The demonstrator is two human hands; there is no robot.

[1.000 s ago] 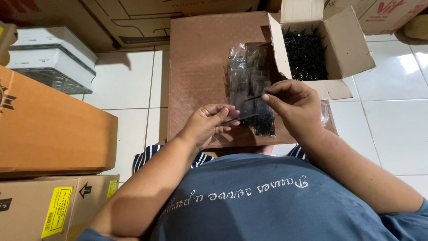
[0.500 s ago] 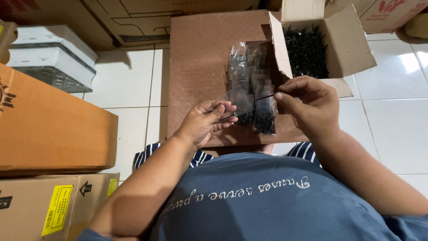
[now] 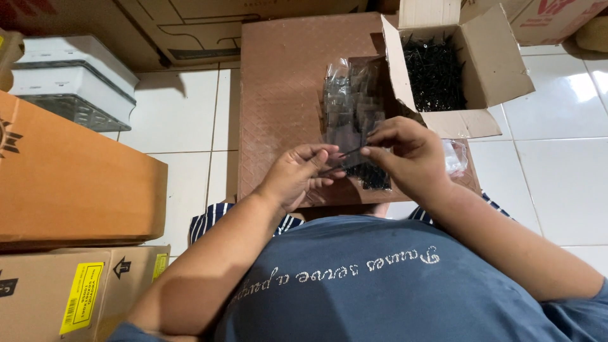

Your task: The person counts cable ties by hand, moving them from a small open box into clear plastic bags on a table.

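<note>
Your left hand [image 3: 301, 174] is pinching a clear bag [image 3: 334, 166]; your right hand [image 3: 405, 152] is pinching a black screw [image 3: 350, 152] into it.

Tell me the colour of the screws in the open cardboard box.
Black. The screws fill the open cardboard box; head view shows them best.

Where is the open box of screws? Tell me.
In the head view the open box of black screws sits top right on the brown board, just beyond the right hand.
</note>
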